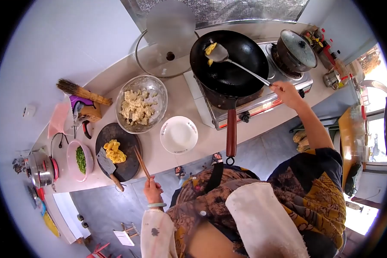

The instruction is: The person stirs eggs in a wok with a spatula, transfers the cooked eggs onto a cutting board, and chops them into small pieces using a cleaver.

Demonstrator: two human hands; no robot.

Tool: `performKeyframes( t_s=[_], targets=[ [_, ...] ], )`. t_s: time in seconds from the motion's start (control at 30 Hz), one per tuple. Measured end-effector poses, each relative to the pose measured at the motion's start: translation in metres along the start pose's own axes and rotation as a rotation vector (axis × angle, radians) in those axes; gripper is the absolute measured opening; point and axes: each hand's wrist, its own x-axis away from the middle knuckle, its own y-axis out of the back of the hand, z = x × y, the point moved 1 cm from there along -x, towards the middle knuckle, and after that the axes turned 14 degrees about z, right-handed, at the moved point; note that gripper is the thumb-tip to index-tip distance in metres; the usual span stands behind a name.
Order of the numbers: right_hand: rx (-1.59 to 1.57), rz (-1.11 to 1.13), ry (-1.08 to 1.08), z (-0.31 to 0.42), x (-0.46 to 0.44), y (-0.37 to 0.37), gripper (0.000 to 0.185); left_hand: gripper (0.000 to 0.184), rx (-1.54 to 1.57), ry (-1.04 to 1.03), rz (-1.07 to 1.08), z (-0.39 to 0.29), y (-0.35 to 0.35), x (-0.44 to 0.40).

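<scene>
My right hand is closed round the end of a metal spatula. The spatula's blade lies in a black wok on the gas stove, with a few bits of yellow scrambled egg on and beside it. In my left hand I grip a pair of wooden chopsticks, whose tips point at a round dark cutting board. A heap of cooked egg and a cleaver rest on that board. A white plate sits between the board and the wok.
Behind the plate stands a glass bowl of pale battered pieces. Chopped greens fill a pink bowl at the left. A glass lid leans at the back wall. A lidded pot occupies the right burner. The wok handle juts over the counter edge.
</scene>
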Motion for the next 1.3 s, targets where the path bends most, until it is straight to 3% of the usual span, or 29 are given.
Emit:
performKeyframes(
  t_s=[0.2,0.4,0.53,0.73,0.77,0.87,0.97,1.13,1.3],
  targets=[
    [-0.059,0.072,-0.014,0.016,0.009,-0.001,0.026,0.027,-0.021,-0.003,0.001,0.002,-0.011,0.001],
    [-0.155,0.002,0.012,0.011,0.022,0.014,0.025,0.027,-0.034,0.0,-0.003,0.0,-0.015,0.009],
    [0.04,0.013,0.048,-0.02,0.038,0.064,0.024,0.026,-0.027,0.013,-0.002,0.005,-0.016,0.01],
    [0.264,0.223,-0.218,0.016,0.06,0.143,0.026,0.024,-0.01,0.024,0.023,0.019,-0.022,0.002],
    [0.309,0.222,-0.151,0.022,0.056,0.145,0.026,0.024,-0.034,0.031,0.026,0.019,-0.026,0.001],
    [0.423,0.331,-0.109,0.047,0.037,0.144,0.028,0.024,-0.05,0.04,0.03,0.018,-0.035,-0.003],
    [0.294,0.345,-0.074,0.03,0.01,0.117,0.03,0.025,-0.057,0.025,0.026,0.017,-0.041,-0.002],
    [0.036,0.175,0.052,-0.009,-0.015,0.043,0.025,0.026,-0.056,0.019,-0.01,0.014,-0.041,0.014],
    [-0.054,0.137,0.036,-0.005,-0.021,0.024,0.025,0.027,-0.104,0.023,-0.055,0.01,-0.039,0.027]
  ],
)
